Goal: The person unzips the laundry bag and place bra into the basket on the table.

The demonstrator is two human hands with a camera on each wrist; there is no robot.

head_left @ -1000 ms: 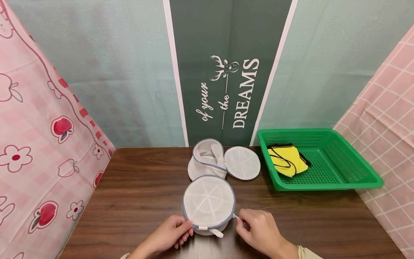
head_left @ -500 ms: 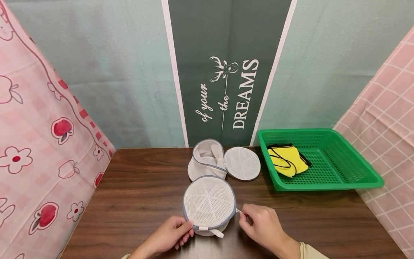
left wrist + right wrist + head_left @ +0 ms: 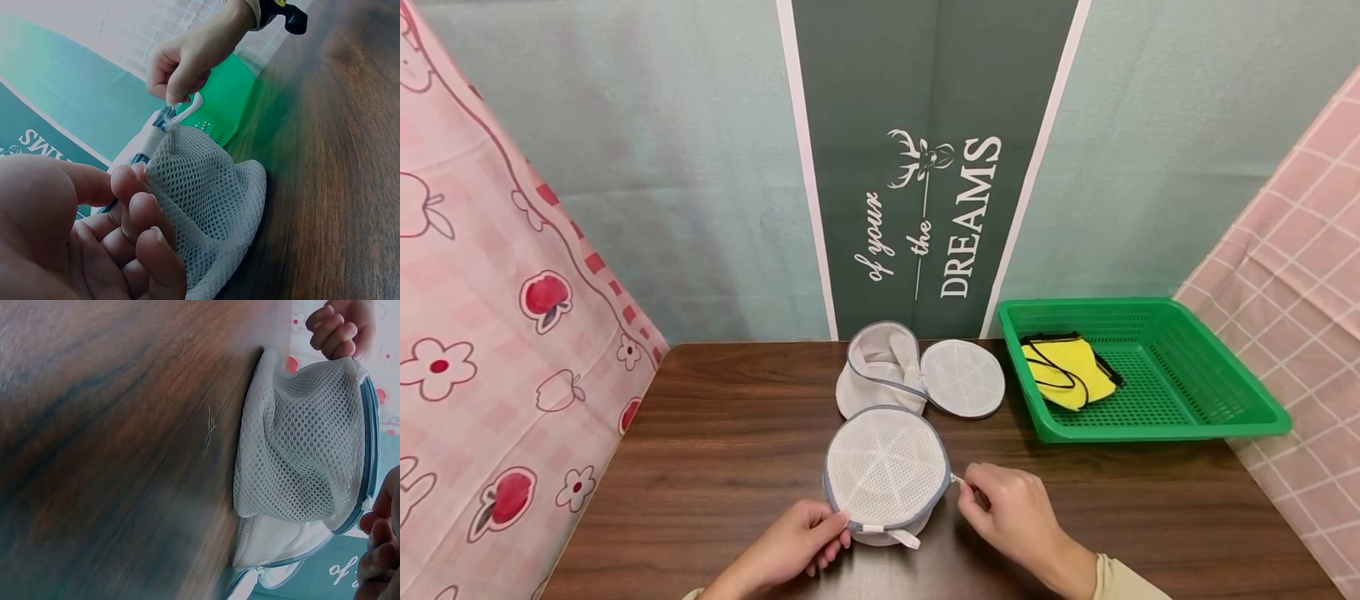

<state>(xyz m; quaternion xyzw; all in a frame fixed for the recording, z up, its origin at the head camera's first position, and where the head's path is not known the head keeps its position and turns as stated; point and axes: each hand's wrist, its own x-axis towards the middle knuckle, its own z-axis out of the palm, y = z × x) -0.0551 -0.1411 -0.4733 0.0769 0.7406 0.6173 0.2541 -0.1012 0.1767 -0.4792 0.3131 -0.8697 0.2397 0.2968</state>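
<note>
A round white mesh laundry bag (image 3: 886,467) with a blue-grey zipper edge stands on the table near me, its lid on top. My left hand (image 3: 808,537) pinches the rim at the bag's front left, beside a small white loop (image 3: 906,539). On the right side, my right hand (image 3: 1011,508) pinches the white zipper pull (image 3: 956,478) between thumb and forefinger. The right wrist view shows the zipper (image 3: 370,425) running along the top edge of the bag's mesh wall. Behind it sits a second mesh bag (image 3: 850,392), its round lid (image 3: 962,379) folded out to the right.
A green plastic basket (image 3: 1165,429) stands at the back right with a folded yellow cloth item (image 3: 1067,371) with black cords in it. The brown wooden table (image 3: 722,433) meets fabric hangings at the back and sides. A loose thread (image 3: 210,431) lies on the tabletop.
My right hand has moved a short way away from me along the bag's right edge, taking the zipper pull with it. The left hand keeps its place on the rim.
</note>
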